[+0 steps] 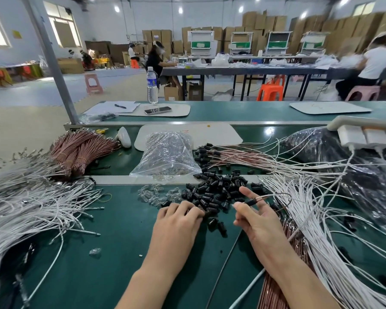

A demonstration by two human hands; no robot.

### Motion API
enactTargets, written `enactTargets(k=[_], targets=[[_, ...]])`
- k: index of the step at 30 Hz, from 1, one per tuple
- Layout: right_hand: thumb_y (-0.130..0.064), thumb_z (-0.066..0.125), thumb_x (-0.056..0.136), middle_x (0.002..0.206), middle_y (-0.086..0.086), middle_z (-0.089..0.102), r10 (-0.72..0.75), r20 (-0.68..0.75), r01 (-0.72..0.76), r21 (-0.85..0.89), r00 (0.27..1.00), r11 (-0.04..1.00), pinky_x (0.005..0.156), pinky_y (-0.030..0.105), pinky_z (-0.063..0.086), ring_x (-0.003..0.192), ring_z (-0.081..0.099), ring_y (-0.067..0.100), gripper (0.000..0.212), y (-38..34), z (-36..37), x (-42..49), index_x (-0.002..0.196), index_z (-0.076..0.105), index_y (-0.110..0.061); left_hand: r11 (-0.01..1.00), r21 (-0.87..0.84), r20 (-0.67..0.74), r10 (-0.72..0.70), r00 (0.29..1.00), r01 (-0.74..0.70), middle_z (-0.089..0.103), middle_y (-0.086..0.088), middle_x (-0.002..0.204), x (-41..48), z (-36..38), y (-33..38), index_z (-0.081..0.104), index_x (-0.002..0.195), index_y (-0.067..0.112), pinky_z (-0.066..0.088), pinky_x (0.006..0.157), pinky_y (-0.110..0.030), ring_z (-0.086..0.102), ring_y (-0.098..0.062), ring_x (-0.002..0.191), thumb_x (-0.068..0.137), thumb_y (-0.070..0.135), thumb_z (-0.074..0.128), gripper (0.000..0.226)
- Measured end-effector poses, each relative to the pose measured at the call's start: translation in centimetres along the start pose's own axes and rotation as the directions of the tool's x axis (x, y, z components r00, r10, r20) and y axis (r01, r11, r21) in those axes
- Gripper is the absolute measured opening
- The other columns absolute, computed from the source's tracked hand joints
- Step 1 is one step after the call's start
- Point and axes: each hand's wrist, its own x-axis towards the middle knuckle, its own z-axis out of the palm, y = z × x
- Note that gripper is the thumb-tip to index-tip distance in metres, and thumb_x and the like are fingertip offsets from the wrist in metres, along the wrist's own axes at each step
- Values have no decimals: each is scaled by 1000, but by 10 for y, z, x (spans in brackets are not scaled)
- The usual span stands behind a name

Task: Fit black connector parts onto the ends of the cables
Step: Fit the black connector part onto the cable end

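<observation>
Black plastic connector parts [216, 188] are lying heaped at twelve o'clock, left hand [178, 219] curling over them, grip unclear; right hand [259, 217] is pinching one capped white cable [276, 195], many bare cables [310, 208] waiting at three o'clock.

A water bottle [152, 85] stands upright (blue label); a phone [157, 110] lies just before it, a pen [120, 106] to its left.

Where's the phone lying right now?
Head view: the phone lies on the pale mat on the far bench, left of centre, in front of the water bottle, right of the pen.
</observation>
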Motion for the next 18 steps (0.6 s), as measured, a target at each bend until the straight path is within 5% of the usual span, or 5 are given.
enactTargets(k=[5,10,16,18], targets=[[-2,66,93,64,-1,59,4,-2,-4,4,1000,1000,60,20,56,61,59,6,38,0,-1,0,124,62,-22,998,27,-42,-57,997,58,68,7,99,0,-2,-4,73,99,24,51,76,-35,65,-20,84,95,24,70,6],[-3,66,93,63,-1,59,7,-5,-7,6,1000,1000,60,20,55,61,60,7,37,1,-2,1,124,62,-23,992,7,-34,-129,991,129,66,4,117,-5,-2,-9,71,116,22,46,95,-37,63,-22,105,98,13,64,21],[-3,67,93,65,-1,59,5,-13,-5,7,1000,1000,59,19,54,61,59,6,36,3,-1,3,122,64,-24,997,-27,-104,65,993,-68,64,8,105,-10,0,6,68,111,25,41,90,-34,60,-18,98,102,29,54,17],[-3,68,92,66,0,59,8,-15,-7,13,1000,1000,59,20,55,61,59,7,37,3,-2,3,122,64,-23,1000,-2,-104,-7,995,7,65,3,115,-9,1,5,67,119,24,42,98,-37,61,-21,107,102,26,58,20]])
